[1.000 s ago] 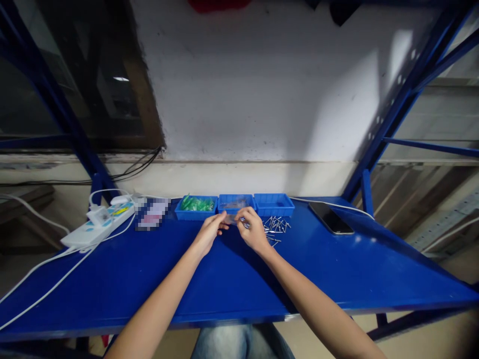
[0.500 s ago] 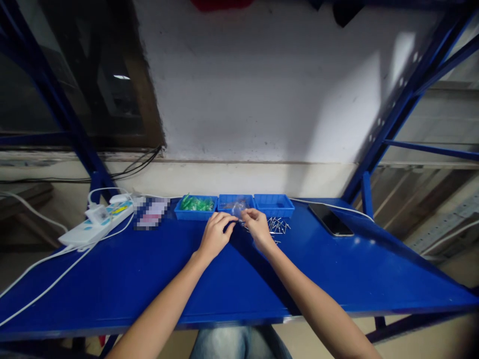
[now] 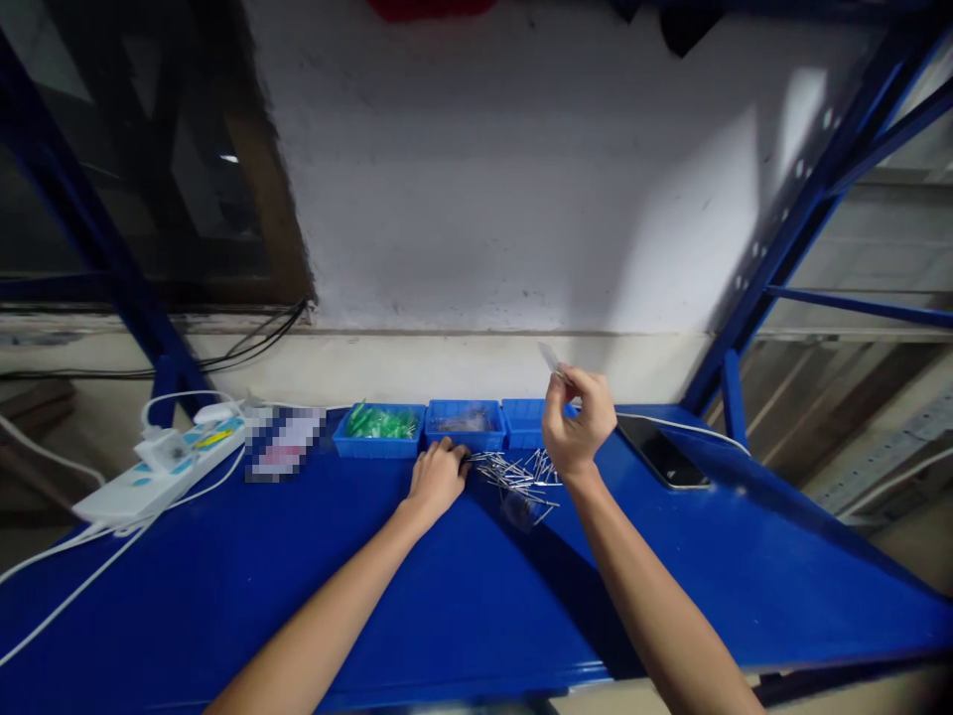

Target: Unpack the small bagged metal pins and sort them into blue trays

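Note:
Raised above the right blue bin (image 3: 522,425), my right hand (image 3: 582,417) pinches a small clear plastic bag (image 3: 549,357) between thumb and fingertips. My left hand (image 3: 437,479) rests low on the table, its fingers bent at the left end of a pile of thin silver rivets (image 3: 513,475). Whatever may be between the left fingertips is hidden. Something clear, like plastic film (image 3: 521,510), lies at the near side of the pile. Behind the left hand, the middle blue bin (image 3: 466,437) holds clear plastic bags.
A left blue bin (image 3: 379,448) holds green items in clear plastic. On the left are a white power strip (image 3: 160,477) with cables and a blurred-out card (image 3: 285,444). A black phone (image 3: 662,452) lies at the right. Blue posts and a wall bound the table (image 3: 417,616).
My right hand has lifted and moved right, away from my left hand, carrying the clear bag. My left hand has lowered beside the rivets. The view has shifted slightly.

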Demonstrator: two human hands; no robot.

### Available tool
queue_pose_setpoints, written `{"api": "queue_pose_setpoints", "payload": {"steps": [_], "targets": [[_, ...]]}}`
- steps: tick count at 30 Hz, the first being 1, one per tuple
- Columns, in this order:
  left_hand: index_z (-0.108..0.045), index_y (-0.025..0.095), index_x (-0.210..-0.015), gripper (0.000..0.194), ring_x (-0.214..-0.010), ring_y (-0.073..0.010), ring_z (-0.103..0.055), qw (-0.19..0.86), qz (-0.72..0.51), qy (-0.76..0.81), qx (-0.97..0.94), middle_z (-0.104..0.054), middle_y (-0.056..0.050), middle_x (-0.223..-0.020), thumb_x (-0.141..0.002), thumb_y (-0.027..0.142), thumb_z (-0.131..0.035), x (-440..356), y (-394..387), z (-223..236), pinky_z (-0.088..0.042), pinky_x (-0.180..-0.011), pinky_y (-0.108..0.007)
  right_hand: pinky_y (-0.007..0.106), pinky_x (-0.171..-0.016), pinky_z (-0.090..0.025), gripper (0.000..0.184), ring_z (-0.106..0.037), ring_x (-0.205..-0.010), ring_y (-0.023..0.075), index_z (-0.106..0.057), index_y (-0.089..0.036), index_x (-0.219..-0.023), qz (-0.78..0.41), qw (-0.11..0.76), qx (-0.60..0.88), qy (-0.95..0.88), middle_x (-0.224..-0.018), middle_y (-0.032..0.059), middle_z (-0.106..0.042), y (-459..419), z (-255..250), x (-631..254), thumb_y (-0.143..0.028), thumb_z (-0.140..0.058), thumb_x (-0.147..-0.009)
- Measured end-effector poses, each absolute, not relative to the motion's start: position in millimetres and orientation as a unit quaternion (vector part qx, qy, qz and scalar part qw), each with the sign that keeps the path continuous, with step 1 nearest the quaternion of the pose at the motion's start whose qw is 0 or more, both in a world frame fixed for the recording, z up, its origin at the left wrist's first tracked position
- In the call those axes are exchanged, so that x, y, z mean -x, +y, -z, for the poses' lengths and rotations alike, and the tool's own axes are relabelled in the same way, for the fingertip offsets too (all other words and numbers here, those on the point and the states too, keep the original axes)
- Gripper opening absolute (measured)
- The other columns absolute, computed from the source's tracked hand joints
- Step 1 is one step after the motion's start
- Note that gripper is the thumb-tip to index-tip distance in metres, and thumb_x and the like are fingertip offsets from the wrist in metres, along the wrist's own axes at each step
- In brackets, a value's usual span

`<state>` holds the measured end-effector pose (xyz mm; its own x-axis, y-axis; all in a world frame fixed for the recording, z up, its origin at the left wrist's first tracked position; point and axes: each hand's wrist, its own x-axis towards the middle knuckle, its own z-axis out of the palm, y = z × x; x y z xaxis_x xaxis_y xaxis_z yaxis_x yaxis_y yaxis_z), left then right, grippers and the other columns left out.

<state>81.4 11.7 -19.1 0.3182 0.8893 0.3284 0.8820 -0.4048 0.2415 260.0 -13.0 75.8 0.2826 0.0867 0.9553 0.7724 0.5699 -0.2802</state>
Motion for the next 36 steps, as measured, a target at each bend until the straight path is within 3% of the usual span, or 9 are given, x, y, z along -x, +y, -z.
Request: {"api": "queue_pose_setpoints", "payload": {"steps": [3,7,9,14,19,28,33,36], "targets": [[-0.063,0.021,-0.09,0.015,-0.094,-0.0254,-0.055,0.01,-0.211,0.544,-0.812,-0.061,-0.01,-0.094,-0.084,0.022,-0.049,-84,8,21,-0.041,-0.079,-0.036,0.033,-0.067,-0.047,0.02,-0.054,-0.075,0.0169,-0.059,-0.021,-0.102,0.197,0.644,0.441,-0.593,-0.09,0.0091,-0.057,-2,-57,-260,-0.02,-0.044,-0.087],[-0.06,0.02,-0.083,0.012,-0.09,-0.0245,-0.053,-0.009,-0.222,0.53,-0.818,-0.061,-0.008,-0.088,-0.083,0.016,-0.048,-81,-2,21,-0.038,-0.08,-0.037,0.041,-0.078,-0.044,0.028,-0.05,-0.097,0.0272,-0.062,-0.021,-0.108,0.104,0.417,0.511,-0.744,-0.105,0.0146,-0.056,7,-15,-251,-0.019,-0.049,-0.083],[-0.058,0.02,-0.08,0.015,-0.087,-0.0243,-0.053,-0.016,-0.228,0.521,-0.822,-0.061,-0.008,-0.084,-0.084,0.013,-0.045,-77,-4,21,-0.037,-0.078,-0.037,0.042,-0.079,-0.042,0.03,-0.048,-0.099,0.0295,-0.062,-0.02,-0.11,0.085,0.362,0.533,-0.76,-0.105,0.0158,-0.057,3,1,-246,-0.02,-0.051,-0.083],[-0.053,0.02,-0.083,0.017,-0.082,-0.0206,-0.052,0.062,-0.294,0.468,-0.831,-0.059,-0.005,-0.081,-0.088,0.012,-0.039,-71,4,23,-0.04,-0.074,-0.032,0.034,-0.076,-0.039,0.02,-0.053,-0.082,0.0222,-0.066,-0.019,-0.092,-0.018,0.39,0.541,-0.745,-0.083,0.0082,-0.063,-13,8,-240,-0.029,-0.048,-0.087],[-0.051,0.019,-0.097,0.012,-0.087,-0.0175,-0.052,0.108,-0.436,0.408,-0.795,-0.058,-0.004,-0.089,-0.089,0.018,-0.042,-75,3,22,-0.042,-0.081,-0.03,0.025,-0.053,-0.032,0.042,-0.048,-0.052,0.0137,-0.057,-0.019,-0.065,-0.204,0.414,0.576,-0.675,-0.057,-0.0003,-0.056,-15,2,-236,-0.047,-0.037,-0.089],[-0.055,0.02,-0.09,0.012,-0.085,-0.0171,-0.054,0.099,-0.515,0.379,-0.763,-0.059,-0.004,-0.087,-0.09,0.021,-0.043,-79,-9,13,-0.043,-0.079,-0.03,0.023,-0.051,-0.037,0.039,-0.048,-0.051,0.0121,-0.055,-0.017,-0.068,-0.381,0.449,0.509,-0.628,-0.057,-0.0012,-0.053,-10,4,-237,-0.051,-0.042,-0.085],[-0.059,0.019,-0.091,0.02,-0.08,-0.0171,-0.059,0.215,-0.496,0.433,-0.721,-0.063,-0.004,-0.085,-0.087,0.034,-0.047,-81,-6,14,-0.043,-0.073,-0.027,0.024,-0.053,-0.036,0.032,-0.046,-0.053,0.0124,-0.052,-0.018,-0.071,-0.282,0.475,0.505,-0.663,-0.06,-0.0009,-0.052,-12,6,-237,-0.044,-0.041,-0.087],[-0.06,0.019,-0.078,0.031,-0.068,-0.0165,-0.059,0.31,-0.469,0.469,-0.682,-0.063,-0.002,-0.071,-0.088,0.042,-0.043,-80,-3,17,-0.042,-0.065,-0.025,0.024,-0.058,-0.038,0.024,-0.049,-0.06,0.0136,-0.054,-0.018,-0.08,-0.212,0.474,0.485,-0.704,-0.069,0.001,-0.056,-16,7,-235,-0.035,-0.04,-0.088]]}}
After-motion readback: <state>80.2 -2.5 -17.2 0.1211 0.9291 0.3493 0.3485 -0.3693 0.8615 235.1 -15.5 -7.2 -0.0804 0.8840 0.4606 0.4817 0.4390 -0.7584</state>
